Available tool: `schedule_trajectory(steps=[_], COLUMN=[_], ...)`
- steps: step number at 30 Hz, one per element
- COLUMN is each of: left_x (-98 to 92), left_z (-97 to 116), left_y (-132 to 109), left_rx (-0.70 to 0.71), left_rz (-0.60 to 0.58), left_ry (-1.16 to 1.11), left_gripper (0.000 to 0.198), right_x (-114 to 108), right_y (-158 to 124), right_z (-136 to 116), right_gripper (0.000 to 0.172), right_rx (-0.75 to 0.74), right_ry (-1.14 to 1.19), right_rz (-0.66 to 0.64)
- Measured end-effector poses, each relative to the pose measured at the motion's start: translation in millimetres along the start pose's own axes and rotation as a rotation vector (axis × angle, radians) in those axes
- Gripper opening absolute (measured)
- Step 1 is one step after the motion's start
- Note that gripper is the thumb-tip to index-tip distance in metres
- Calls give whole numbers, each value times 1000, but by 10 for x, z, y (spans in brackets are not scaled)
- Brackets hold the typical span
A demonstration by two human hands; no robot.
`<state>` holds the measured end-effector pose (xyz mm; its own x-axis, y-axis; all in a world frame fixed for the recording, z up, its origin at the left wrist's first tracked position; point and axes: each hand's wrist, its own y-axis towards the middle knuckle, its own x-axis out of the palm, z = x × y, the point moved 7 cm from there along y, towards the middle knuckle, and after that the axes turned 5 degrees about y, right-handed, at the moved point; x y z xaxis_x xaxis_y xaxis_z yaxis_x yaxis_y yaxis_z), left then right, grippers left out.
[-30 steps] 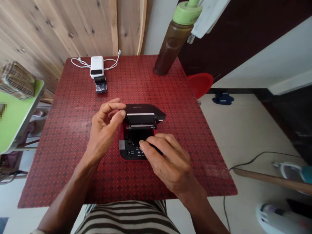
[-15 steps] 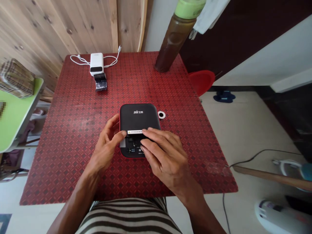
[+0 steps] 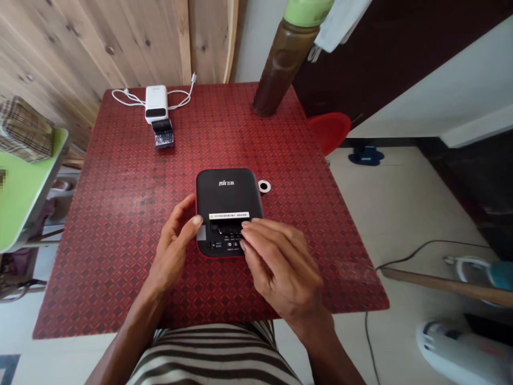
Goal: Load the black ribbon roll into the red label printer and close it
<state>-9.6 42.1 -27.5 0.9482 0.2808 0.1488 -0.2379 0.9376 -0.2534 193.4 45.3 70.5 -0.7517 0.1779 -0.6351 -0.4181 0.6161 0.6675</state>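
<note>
A black label printer (image 3: 228,192) with a red rim lies in the middle of the red patterned table (image 3: 112,224), its lid down. My left hand (image 3: 176,246) grips the printer's left front corner, thumb on top and fingers at the side. My right hand (image 3: 280,267) lies over the front edge with its fingers stretched out, the tips touching the button panel below the white warning strip. A small white ring (image 3: 264,186) lies on the table just right of the printer.
At the table's far left are a white power bank (image 3: 156,101) with a white cable (image 3: 124,96) and a small black block (image 3: 164,133). A tall brown bottle (image 3: 280,64) stands at the far edge. A red stool (image 3: 329,131) is on the right, a green table (image 3: 24,192) on the left.
The printer's lid, raised a second ago, has been lowered and now lies flat. My left hand dropped from the lid to the printer's left corner. My right hand slid slightly toward the front edge.
</note>
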Motion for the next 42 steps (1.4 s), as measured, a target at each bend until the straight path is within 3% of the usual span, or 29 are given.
schedule_trajectory(steps=[7,11,16,18,23,31,42], left_x=[-69,-59,-10,1,25,36,-13], left_z=[-31,1,28,36,50,42,10], left_y=[-130,-120,-123,-124,-121,-112,-130], left_rx=[0,-4,-39,-40,-26,-5,22], left_rz=[-41,-13,32,52,79,106,48], left_ry=[39,46,34,33,31,18,61], left_gripper=[56,56,54,54,54,47,53], right_x=[-77,69,290,360,480,468,421], right_y=[-255,-544,-823,-870,-902,-906,-810], right_z=[135,242,291,305,360,404,472], right_gripper=[31,53,72,73,56,55,51], right_rx=[168,386,564,584,614,572,561], right_ry=[18,167,283,290,306,277,358], right_rz=[119,223,160,112,59,66,26])
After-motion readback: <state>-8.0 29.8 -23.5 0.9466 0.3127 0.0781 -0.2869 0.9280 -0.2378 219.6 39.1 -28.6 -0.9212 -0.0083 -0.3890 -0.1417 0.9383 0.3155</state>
